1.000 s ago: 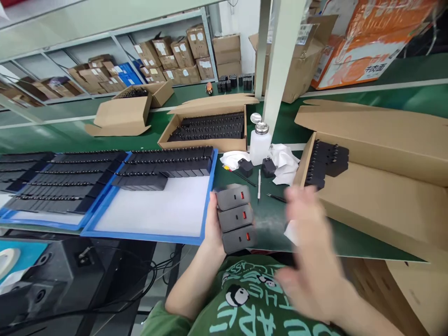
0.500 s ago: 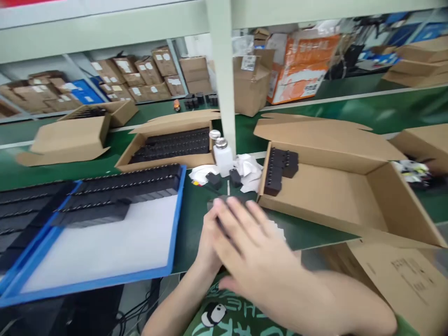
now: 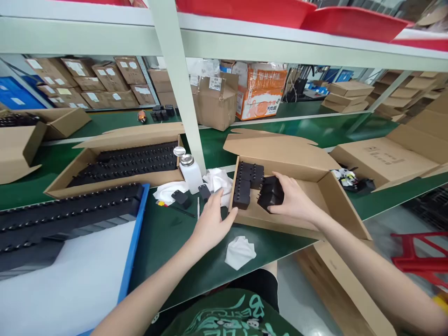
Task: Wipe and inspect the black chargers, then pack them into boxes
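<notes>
Several blocks [image 3: 272, 190] are pinched in my right hand [image 3: 292, 198], in or just over the box [image 3: 280, 225] — likely stiff, fairly light, perhaps slick, best gripped by opposite ends; my left hand [image 3: 211, 224] is spread, empty.

A green workbench [image 3: 157, 238], stacked cartons [image 3: 91, 83] and red bins [image 3: 250, 11] suggest a workshop.

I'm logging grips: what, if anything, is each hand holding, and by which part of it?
The right hand grips a group of black blocks by its near and far ends. The left hand appears to hold nothing.
</notes>
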A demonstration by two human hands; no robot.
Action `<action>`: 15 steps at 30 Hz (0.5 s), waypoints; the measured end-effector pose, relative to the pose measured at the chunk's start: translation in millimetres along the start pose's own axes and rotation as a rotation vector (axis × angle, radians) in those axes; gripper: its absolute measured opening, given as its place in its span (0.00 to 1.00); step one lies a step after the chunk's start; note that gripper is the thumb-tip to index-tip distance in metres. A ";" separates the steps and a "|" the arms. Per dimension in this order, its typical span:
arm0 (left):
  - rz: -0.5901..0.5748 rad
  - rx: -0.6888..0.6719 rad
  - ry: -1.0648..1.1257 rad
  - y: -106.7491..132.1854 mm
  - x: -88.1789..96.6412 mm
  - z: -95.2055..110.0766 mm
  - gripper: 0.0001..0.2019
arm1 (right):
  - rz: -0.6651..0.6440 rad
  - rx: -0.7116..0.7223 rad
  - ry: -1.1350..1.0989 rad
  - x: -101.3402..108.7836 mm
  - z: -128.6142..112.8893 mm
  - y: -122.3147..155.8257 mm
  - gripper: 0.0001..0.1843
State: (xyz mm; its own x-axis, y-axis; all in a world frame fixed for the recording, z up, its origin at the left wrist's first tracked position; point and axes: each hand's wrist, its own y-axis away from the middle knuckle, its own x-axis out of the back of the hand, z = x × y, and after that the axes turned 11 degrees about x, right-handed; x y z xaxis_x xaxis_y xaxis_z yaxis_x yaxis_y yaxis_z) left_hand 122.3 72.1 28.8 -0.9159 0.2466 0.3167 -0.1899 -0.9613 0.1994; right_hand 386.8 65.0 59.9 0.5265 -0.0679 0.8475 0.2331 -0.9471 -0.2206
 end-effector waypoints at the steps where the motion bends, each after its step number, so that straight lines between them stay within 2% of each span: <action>1: 0.013 0.002 -0.047 -4.4 -0.6 -6.0 0.36 | -0.007 -0.023 -0.036 -5.9 15.8 -4.4 0.53; 4: -0.016 -0.016 -0.145 -11.3 -6.9 -20.3 0.26 | -0.059 -0.011 -0.153 -32.2 42.8 -10.8 0.51; 7: -0.065 -0.065 -0.189 -14.4 -10.9 -25.6 0.19 | -0.115 0.018 -0.220 -52.0 50.8 -6.4 0.54; 12: -0.099 -0.105 -0.235 -12.2 -9.5 -22.6 0.15 | -0.073 -0.031 -0.149 -57.8 58.2 3.5 0.52; 15: -0.055 -0.093 -0.308 -0.4 -15.5 -13.7 0.14 | 0.009 0.039 -0.179 -59.9 50.8 -3.0 0.50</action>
State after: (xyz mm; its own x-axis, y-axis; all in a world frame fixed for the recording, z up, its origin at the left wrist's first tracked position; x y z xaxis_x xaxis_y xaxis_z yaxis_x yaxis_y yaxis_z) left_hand 131.7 67.0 11.1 -0.7558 0.3103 0.5767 -0.2808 -0.9491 0.1427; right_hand 396.2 87.8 -14.8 0.6649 -0.0157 0.7468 0.2578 -0.9335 -0.2491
